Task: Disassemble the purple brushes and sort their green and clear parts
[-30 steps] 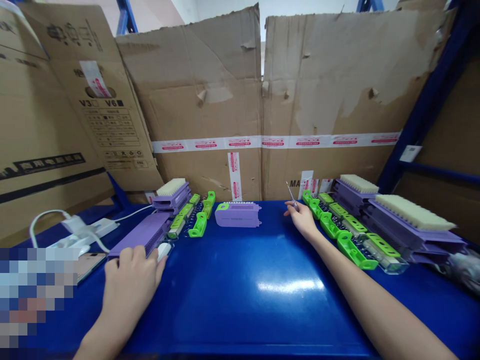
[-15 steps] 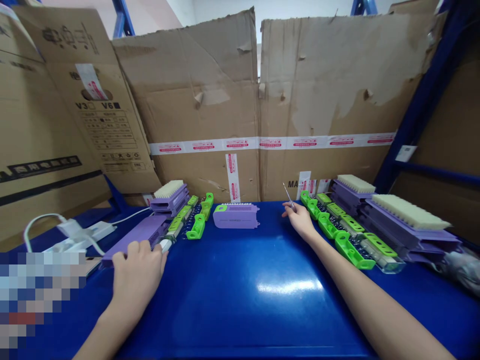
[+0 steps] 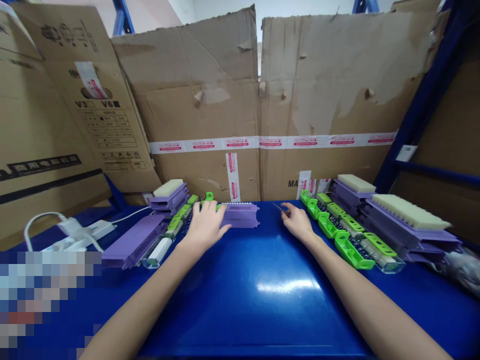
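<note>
My left hand [image 3: 204, 225] reaches over the left end of a purple plastic case [image 3: 240, 216], its fingers spread and its thumb out to the right. It covers the case's green end and most of the left row of green parts; contact is hard to make out. My right hand [image 3: 297, 221] is closed around a thin pointed metal tool [image 3: 276, 206], its tip towards the upper left. Close to the right hand runs a row of bright green curved plastic pieces [image 3: 327, 226]. Left of my left hand are yellow-green parts in clear trays [image 3: 153, 261].
Purple housings [image 3: 134, 242] lie at the left, and others [image 3: 393, 235] at the right carry cream bristle-like blocks [image 3: 410, 211]. A white power strip [image 3: 90, 232] with cables lies far left. Cardboard sheets [image 3: 202, 110] stand behind the blue table [image 3: 240, 300].
My left hand has moved right and forward, from the left purple housing and clear tray to the middle case. The tool in my right hand has tilted lower, towards the left.
</note>
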`<state>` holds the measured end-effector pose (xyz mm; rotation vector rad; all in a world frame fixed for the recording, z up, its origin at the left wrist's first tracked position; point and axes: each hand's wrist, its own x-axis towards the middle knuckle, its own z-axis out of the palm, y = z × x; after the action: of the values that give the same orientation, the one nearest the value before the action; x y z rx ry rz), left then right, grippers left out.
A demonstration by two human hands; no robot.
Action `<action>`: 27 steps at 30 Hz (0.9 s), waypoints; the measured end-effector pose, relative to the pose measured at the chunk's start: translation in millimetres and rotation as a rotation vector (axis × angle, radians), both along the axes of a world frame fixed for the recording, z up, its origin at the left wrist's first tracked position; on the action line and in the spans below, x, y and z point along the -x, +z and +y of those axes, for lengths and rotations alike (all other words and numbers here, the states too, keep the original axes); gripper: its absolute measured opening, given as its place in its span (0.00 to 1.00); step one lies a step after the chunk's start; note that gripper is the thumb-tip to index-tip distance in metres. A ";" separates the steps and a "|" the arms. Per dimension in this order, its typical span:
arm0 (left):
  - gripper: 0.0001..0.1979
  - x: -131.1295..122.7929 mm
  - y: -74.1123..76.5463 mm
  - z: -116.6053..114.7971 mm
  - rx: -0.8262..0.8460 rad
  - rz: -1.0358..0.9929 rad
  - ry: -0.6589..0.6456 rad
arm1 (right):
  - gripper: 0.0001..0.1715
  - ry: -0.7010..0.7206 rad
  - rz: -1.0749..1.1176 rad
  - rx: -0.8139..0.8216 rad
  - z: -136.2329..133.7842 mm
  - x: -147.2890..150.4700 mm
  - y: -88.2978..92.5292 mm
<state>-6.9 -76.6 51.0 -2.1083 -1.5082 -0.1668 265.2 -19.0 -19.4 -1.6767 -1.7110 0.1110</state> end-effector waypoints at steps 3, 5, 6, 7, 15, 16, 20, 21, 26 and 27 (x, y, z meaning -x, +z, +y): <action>0.26 -13.9 -2.7 22.8 0.094 -0.048 -0.013 | 0.24 -0.034 -0.070 0.008 -2.0 0.5 1.8; 0.24 -20.9 -5.1 32.2 0.112 -0.093 0.019 | 0.24 -0.059 -0.072 -0.008 -2.6 0.5 3.3; 0.24 -23.8 -6.4 35.7 0.110 -0.115 0.020 | 0.24 -0.071 -0.071 -0.013 -2.9 0.5 4.1; 0.24 -26.3 -7.9 38.8 0.105 -0.138 0.005 | 0.24 -0.084 -0.073 -0.012 -3.3 0.6 4.9; 0.28 -32.6 -19.8 57.4 0.278 -0.459 -0.055 | 0.25 -0.124 -0.252 0.160 -10.5 4.1 11.3; 0.27 -33.1 -20.0 57.6 0.275 -0.458 -0.056 | 0.25 -0.127 -0.269 0.169 -11.0 4.4 11.5; 0.25 -36.0 -21.4 56.7 0.238 -0.450 -0.115 | 0.24 -0.132 -0.281 0.136 -9.5 3.2 9.4; 0.25 -36.9 -22.8 56.9 0.227 -0.454 -0.137 | 0.23 -0.132 -0.266 0.112 -8.4 2.3 8.5; 0.21 -39.7 -36.7 58.9 0.130 -0.530 -0.276 | 0.26 -0.004 -0.024 -0.082 -3.4 0.2 6.3; 0.20 -39.8 -39.6 58.4 0.117 -0.553 -0.318 | 0.28 0.054 0.041 -0.094 -3.3 1.0 6.2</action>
<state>32.9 -18.2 11.4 -2.5217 -1.4777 -0.8566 264.2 -22.3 -13.2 -1.5501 -1.7054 0.0875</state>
